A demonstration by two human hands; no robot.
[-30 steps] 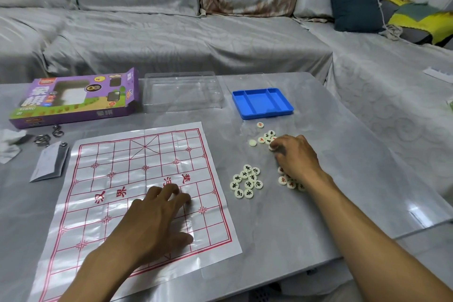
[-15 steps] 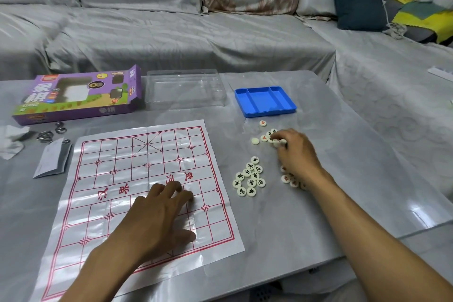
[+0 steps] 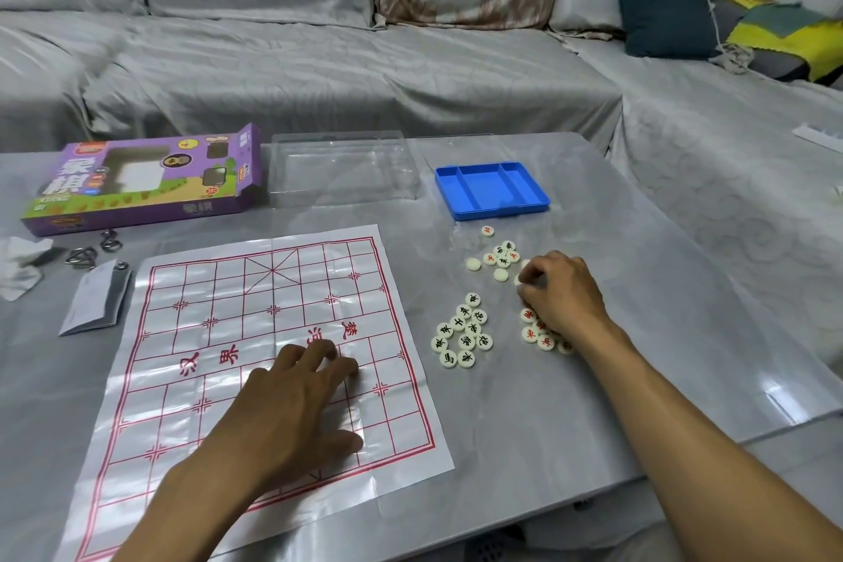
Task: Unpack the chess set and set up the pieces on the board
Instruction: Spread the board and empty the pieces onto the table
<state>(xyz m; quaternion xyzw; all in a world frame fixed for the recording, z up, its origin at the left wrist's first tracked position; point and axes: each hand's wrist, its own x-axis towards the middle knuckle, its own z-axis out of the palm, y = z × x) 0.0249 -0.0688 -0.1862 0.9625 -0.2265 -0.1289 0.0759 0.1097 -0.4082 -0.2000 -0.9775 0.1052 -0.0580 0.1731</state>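
Left hand [image 3: 292, 415] flat on board [image 3: 191, 361], lower centre, fingers spread, holding nothing. Right hand [image 3: 559, 292] at centre right on counter [image 3: 661, 370], fingers curled among pieces [image 3: 463, 331]; whether pinching one, cannot tell. Black-marked pieces just left of right hand, red-marked under its wrist, more above its fingertips. Blue tray [image 3: 492, 189] farther up.

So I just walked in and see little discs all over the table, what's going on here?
A person is setting up a Chinese chess set. The left hand presses flat on the paper board, which has no pieces on it yet. The right hand curls over the loose pieces lying beside the board, seemingly picking some up. The blue tray, clear lid and purple box sit emptied behind.
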